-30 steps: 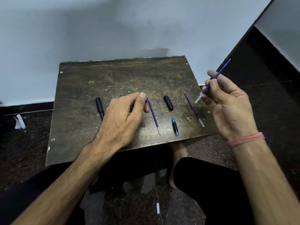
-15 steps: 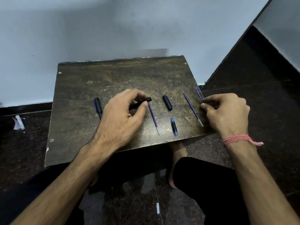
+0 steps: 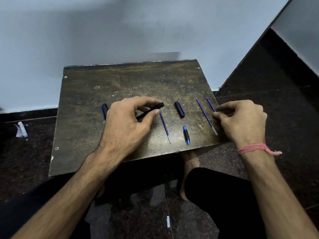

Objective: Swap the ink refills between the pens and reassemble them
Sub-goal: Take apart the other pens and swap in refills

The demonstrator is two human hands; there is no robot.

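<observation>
No writing can be read on any part. Three refills lie on the board [image 3: 96, 138] — one [image 3: 165, 128] by the left hand [image 3: 127, 128], which pinches a black barrel [image 3: 151, 110], one [image 3: 206, 116] lying free, one [image 3: 211, 104] pinched at the right hand [image 3: 241, 123]. One black cap [image 3: 179, 109], one blue tip piece [image 3: 186, 135] and one pen [image 3: 104, 110] also lie there.

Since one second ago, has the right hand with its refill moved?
Yes. The right hand came down and toward the board; its refill, raised before, now sits low at the board's right edge, beside the loose refill.
</observation>
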